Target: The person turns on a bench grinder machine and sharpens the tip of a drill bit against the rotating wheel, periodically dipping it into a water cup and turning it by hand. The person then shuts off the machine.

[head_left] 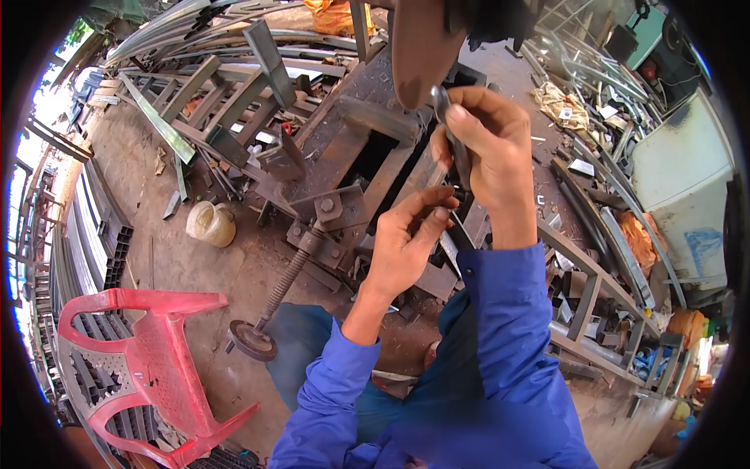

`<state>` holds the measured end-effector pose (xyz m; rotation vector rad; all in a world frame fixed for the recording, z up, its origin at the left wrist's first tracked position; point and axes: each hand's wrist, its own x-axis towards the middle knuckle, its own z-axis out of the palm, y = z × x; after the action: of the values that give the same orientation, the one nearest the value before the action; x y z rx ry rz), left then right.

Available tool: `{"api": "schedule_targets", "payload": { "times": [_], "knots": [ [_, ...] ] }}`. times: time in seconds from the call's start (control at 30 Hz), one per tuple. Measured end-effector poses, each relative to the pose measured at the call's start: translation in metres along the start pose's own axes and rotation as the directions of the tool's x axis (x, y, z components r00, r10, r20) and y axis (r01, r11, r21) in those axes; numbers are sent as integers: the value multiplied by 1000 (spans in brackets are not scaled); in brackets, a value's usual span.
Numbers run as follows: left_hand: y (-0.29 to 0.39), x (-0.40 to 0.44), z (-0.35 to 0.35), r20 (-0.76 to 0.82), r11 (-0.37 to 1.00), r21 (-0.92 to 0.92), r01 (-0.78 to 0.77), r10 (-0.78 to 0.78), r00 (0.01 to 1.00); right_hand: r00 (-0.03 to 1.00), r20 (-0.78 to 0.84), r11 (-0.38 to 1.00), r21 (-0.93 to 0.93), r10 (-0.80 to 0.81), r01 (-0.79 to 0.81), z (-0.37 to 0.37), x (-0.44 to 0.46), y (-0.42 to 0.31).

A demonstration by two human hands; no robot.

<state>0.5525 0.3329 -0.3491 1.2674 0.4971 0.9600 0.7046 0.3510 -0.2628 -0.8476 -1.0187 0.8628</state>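
Seated person in blue sleeves at a metal-cutting stand, both hands raised in front of the body. The right hand (pixel 496 148) pinches a dark metal rod (pixel 461 152) between thumb and curled fingers; the rod stands roughly upright, its rounded upper end near the lower edge of a large brown disc (pixel 422 51) (whether the two touch cannot be told from here). The left hand (pixel 402 246) is lower, near the rod's bottom end, with thumb and forefinger drawn close together; what, if anything, lies between them is too small to tell. Below and to the left, a threaded screw (pixel 287 277) slants down from the stand to a round handwheel (pixel 251 341). A whitish plastic tub (pixel 211 223) sits on the floor, a red plastic chair (pixel 168 359) is nearer the person, and a pale cabinet (pixel 687 187) stands at the far right.
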Motion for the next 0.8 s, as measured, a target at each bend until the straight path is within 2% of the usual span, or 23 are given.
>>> {"api": "schedule_targets", "payload": {
  "times": [0.03,0.1,0.27,0.37,0.43,0.5,0.57,0.6,0.63,0.7,0.77,0.8],
  "knots": [
    [1,1,0,5,1000,-3,-13,13,1000,999,36,983,185,-17,10,-2,-3,1],
    [1,1,1,62,999,13,-35,34,998,998,61,975,222,-29,15,-6,-6,5],
    [-10,1,5,1,987,149,-61,61,998,994,100,928,373,-39,-1,-9,-13,15],
    [-16,2,11,-78,992,69,-105,110,991,992,122,903,430,-41,-16,-7,-17,18],
    [-16,1,12,-114,996,-49,-73,67,991,990,137,868,494,-16,-55,-3,-20,19],
    [-8,2,18,-150,991,-79,-103,91,984,988,156,868,492,-12,-67,-2,-22,23],
    [-7,2,16,-187,985,-107,-133,111,976,996,80,927,370,29,-57,3,-25,27],
    [-8,2,11,-155,988,-3,-151,149,977,999,7,946,321,44,-44,11,-25,24],
    [-9,2,9,-119,980,100,-172,183,976,999,10,945,324,45,-46,13,-26,26],
    [-8,0,11,-179,986,109,-130,148,973,996,-65,991,120,-54,61,15,-27,32],
    [-9,2,14,-276,958,217,-190,247,929,995,-84,996,71,-55,61,15,-29,34],
    [-8,3,14,-274,958,215,-192,247,930,995,-83,995,86,-48,55,14,-30,34]
  ]
}}
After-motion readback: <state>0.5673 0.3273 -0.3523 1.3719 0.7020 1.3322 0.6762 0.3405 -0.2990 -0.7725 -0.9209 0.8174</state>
